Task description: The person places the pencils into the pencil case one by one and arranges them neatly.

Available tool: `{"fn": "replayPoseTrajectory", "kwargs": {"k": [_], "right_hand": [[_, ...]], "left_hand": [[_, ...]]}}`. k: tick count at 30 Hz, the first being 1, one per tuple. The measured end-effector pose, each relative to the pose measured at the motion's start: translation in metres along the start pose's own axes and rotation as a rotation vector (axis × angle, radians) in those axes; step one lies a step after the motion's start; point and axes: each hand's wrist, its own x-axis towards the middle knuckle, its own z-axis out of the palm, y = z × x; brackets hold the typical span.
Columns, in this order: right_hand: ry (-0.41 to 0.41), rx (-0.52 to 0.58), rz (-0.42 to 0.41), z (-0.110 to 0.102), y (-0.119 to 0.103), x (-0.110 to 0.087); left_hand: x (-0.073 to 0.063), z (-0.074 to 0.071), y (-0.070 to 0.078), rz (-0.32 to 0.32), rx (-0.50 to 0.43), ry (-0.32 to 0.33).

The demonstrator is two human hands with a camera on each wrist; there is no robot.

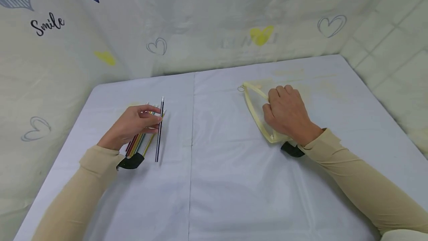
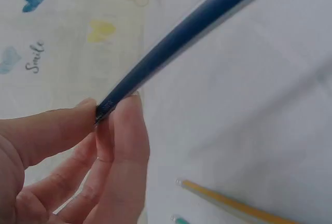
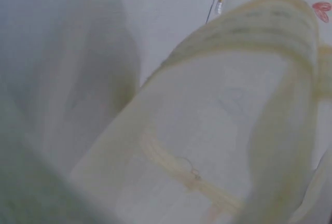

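My left hand (image 1: pixel 133 126) pinches a dark blue pencil (image 1: pixel 158 140) between thumb and fingertips. In the left wrist view, the pencil's dark shaft (image 2: pixel 176 42) slants up and right from the fingers. Under and beside that hand lie several coloured pencils (image 1: pixel 136 145), partly hidden by it; an orange one (image 2: pixel 223 198) shows its clear tip. My right hand (image 1: pixel 288 112) grips a see-through pouch with pale yellow edging (image 1: pixel 255 116), fingers curled over its upper side. The pouch (image 3: pixel 207 99) fills much of the right wrist view, where the right fingers are hidden.
A small ring (image 1: pixel 240 89) hangs at the pouch's far left corner. Both hands are above a white-covered table (image 1: pixel 220 181) with a crease down its middle. Behind it hangs a pale sheet (image 1: pixel 200 14) printed with hearts and words. Dark bands (image 1: pixel 292 149) sit under both wrists.
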Motion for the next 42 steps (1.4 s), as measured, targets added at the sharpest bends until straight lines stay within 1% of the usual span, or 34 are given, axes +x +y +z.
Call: {"fn": "replayPoseTrajectory", "kwargs": {"k": [3, 5, 10, 14, 18, 22, 27, 31, 37, 42], "right_hand": [[-0.018, 0.003, 0.023, 0.001, 0.002, 0.0], [-0.036, 0.007, 0.042, 0.003, 0.003, -0.001], [-0.043, 0.02, 0.051, 0.003, 0.002, -0.001], [-0.033, 0.026, 0.051, 0.003, 0.002, -0.002], [-0.035, 0.022, 0.06, 0.004, 0.002, -0.002], [-0.04, 0.024, 0.067, 0.004, 0.002, -0.001], [-0.034, 0.024, 0.053, 0.003, 0.003, -0.001], [-0.022, 0.022, 0.05, 0.003, 0.002, -0.001], [-0.023, 0.017, 0.048, 0.004, 0.002, 0.0], [-0.027, 0.006, 0.065, 0.004, 0.001, -0.001]], "left_hand": [[0.006, 0.01, 0.001, 0.017, -0.066, 0.003], [0.011, 0.019, 0.003, 0.025, -0.126, 0.005], [0.023, 0.046, 0.006, 0.051, -0.324, 0.006], [0.035, 0.066, 0.009, 0.072, -0.452, 0.005], [0.046, 0.084, 0.013, 0.087, -0.539, 0.014], [0.057, 0.103, 0.022, 0.097, -0.62, 0.034], [0.071, 0.126, 0.034, 0.091, -0.697, 0.034], [0.079, 0.142, 0.044, 0.091, -0.741, 0.028], [0.088, 0.159, 0.053, 0.089, -0.774, 0.014], [0.094, 0.172, 0.06, 0.089, -0.788, -0.01]]}}
